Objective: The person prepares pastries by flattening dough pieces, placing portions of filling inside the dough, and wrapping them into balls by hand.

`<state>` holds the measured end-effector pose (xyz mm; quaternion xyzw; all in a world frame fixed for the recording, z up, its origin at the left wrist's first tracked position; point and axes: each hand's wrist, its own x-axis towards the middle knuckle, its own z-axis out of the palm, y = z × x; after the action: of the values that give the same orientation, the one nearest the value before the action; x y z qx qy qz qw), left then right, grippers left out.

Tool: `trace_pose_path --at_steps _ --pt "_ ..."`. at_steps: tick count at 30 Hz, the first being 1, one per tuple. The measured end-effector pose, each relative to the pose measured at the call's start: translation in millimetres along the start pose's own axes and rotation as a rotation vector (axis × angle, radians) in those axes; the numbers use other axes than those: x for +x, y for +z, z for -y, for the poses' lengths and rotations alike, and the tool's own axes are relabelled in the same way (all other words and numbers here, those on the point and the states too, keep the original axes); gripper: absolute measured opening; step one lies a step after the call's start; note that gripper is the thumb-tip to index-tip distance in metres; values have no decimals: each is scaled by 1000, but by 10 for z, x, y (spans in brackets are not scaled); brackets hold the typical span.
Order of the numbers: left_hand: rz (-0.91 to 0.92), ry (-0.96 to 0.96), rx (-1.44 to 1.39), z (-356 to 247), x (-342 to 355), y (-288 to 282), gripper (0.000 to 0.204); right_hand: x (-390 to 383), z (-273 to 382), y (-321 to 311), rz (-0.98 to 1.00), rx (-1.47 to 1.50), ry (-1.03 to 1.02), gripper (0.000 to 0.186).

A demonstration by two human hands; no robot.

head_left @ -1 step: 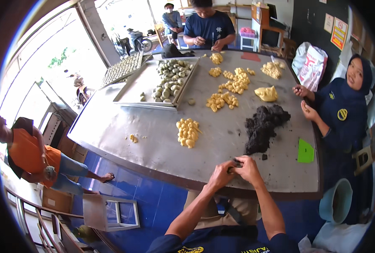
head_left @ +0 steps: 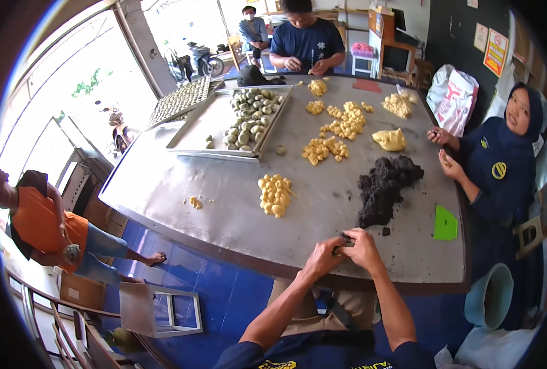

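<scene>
At the near edge of the metal table (head_left: 181, 197), the person's left hand (head_left: 321, 258) and right hand (head_left: 364, 247) meet, fingers curled together around a small dark lump (head_left: 341, 247) pinched between them; only a sliver of it shows between the fingers. Both hands are closed on it, just above the tabletop, with the forearms coming up from the lower edge.

Just beyond the right hand lies a large pile of dark filling (head_left: 384, 187), with a crumb of it loose near its foot. A green scraper (head_left: 445, 224) lies flat to the right of that pile, near the table's right edge. To the left of the dark pile sits a heap of yellow dough balls (head_left: 275, 194), and further left a few yellow scraps (head_left: 195, 202).

Past the middle of the table lie more clusters of yellow pieces (head_left: 338, 132) and a bigger yellow dough lump (head_left: 389, 139). On the right side a seated person in dark blue holds both hands (head_left: 442, 150) over the table edge. A metal tray (head_left: 190, 138) on the left carries rows of pale green rounded pieces (head_left: 249, 117).

At the far end another person in a dark blue shirt (head_left: 304, 43) works with both hands at the table's edge.
</scene>
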<state>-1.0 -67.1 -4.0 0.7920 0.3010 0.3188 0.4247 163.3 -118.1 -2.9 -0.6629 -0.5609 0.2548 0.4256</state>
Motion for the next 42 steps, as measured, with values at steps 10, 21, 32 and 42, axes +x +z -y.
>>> trace_pose_path --at_steps 10,21,32,42 --pt "-231 -62 -147 31 32 14 45 -91 -369 -687 -199 -729 33 31" --pt "-288 -61 -354 290 14 26 32 365 706 -1199 -497 -513 -149 25" --pt "-194 -172 -578 211 -1 -16 42 483 424 -1361 -532 -363 -318 31" --pt "-177 233 420 266 -58 4 22 -383 -214 -642 -224 -388 43 35"
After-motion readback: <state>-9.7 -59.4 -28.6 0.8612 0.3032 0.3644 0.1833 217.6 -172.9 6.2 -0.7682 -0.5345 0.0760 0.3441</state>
